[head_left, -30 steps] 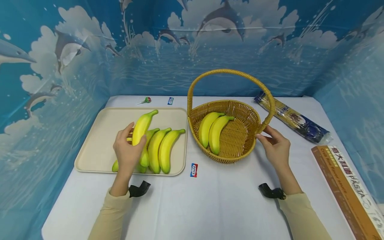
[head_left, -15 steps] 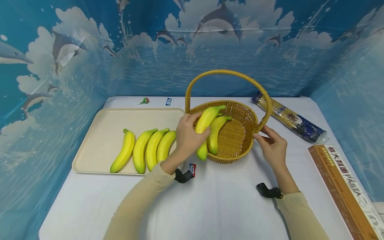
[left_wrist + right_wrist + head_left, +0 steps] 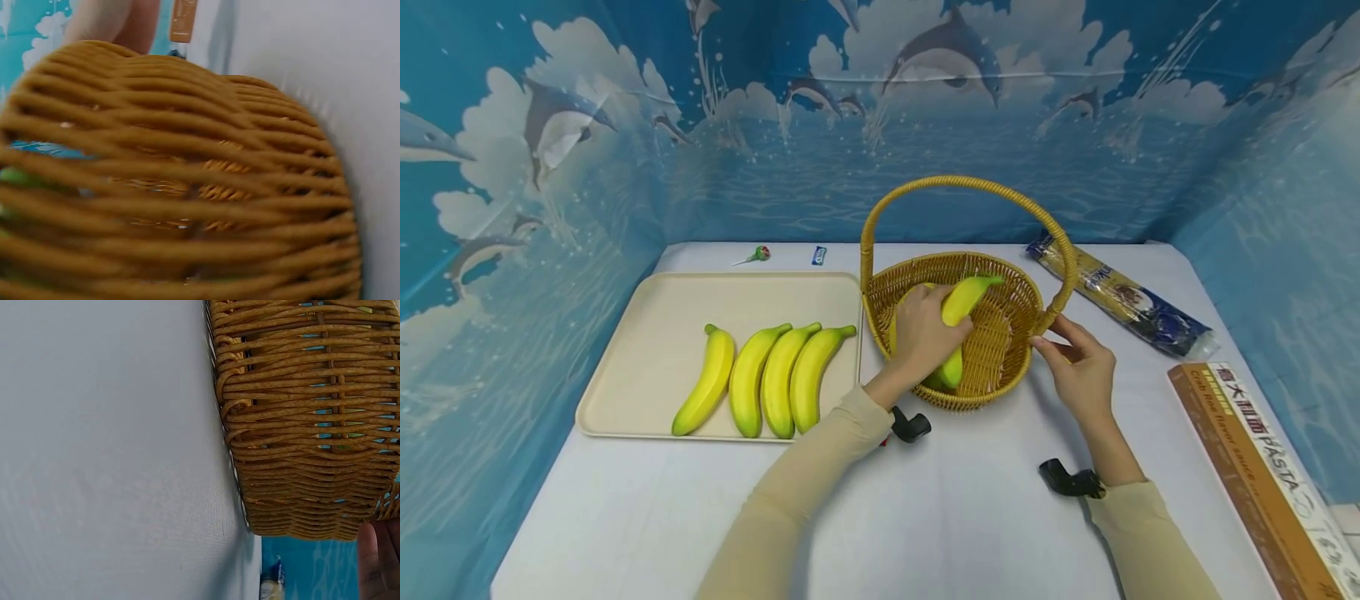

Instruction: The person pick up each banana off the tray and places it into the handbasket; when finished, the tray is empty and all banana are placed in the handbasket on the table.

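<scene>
A banana (image 3: 962,304) is gripped by the left hand (image 3: 925,332) inside the basket (image 3: 973,401), which is pinched at three o'clock by the right hand (image 3: 1084,371).

The right grip (image 3: 379,562) touches a woven basket (image 3: 306,431).

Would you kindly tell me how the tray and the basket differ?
The tray is shallow, cream and smooth; the basket is deeper, golden-brown and woven. The basket has an arched handle; the tray none. Four bananas lie on the tray; the left hand partly covers the basket's. Both stand on the table.
</scene>
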Demonstrator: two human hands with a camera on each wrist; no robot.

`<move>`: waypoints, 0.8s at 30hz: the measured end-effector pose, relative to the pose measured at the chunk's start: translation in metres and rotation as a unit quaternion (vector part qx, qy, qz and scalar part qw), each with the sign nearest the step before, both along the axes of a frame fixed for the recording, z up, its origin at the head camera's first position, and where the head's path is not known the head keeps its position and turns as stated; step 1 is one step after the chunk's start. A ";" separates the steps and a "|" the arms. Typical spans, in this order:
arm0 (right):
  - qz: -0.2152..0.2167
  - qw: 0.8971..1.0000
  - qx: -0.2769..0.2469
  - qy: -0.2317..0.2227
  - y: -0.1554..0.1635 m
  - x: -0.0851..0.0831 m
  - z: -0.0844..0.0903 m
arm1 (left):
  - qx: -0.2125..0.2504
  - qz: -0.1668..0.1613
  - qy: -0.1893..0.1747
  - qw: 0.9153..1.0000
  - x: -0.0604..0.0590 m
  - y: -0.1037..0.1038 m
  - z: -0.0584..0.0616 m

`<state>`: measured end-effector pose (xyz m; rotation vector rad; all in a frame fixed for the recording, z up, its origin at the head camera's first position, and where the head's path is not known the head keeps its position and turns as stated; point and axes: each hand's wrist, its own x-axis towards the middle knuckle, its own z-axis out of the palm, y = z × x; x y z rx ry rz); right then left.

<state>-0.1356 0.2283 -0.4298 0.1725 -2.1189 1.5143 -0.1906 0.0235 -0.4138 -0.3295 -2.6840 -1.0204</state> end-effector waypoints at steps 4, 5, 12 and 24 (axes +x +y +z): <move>0.005 1.000 -0.006 0.001 0.000 0.000 -0.002 | -0.032 0.000 -0.014 0.999 -0.003 0.006 -0.007; 0.005 1.000 -0.008 0.001 0.002 -0.002 -0.005 | -0.039 0.001 -0.016 0.999 -0.004 0.007 -0.008; -0.001 1.000 -0.004 0.004 0.010 -0.011 -0.020 | -0.085 0.005 -0.039 0.996 -0.008 0.011 -0.012; -0.001 1.000 0.002 0.005 0.011 -0.012 -0.022 | -0.108 0.000 -0.056 0.993 -0.008 0.014 -0.014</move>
